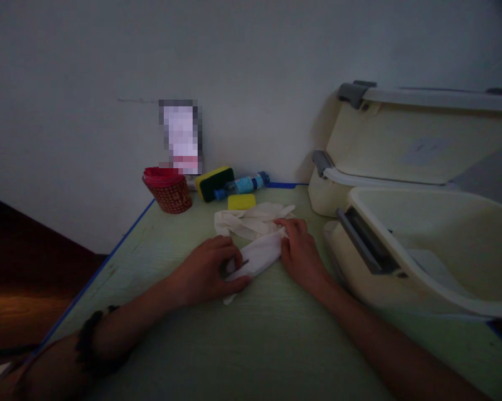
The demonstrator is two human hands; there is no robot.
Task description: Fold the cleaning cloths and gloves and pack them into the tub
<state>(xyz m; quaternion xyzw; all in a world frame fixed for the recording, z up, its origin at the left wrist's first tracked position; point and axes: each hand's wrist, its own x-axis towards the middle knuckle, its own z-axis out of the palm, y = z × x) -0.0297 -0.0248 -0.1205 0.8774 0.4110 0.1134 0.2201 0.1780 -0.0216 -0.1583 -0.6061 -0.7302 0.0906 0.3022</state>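
Bracelet [88, 346] nearest, white cloth [262, 254] central on the surface [251, 351]

Left grip [209, 270] half-curls over its near end, right grip [301, 248] bends at its far end; whether either pinches, I cannot tell. Light, even tension should keep it flat.

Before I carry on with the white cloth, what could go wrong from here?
The white cloth meets the loose cream cloth, so moving one might drag the other. The bottle lies on its side and could roll if nudged. The right forearm appears close to the open box and might bump it.
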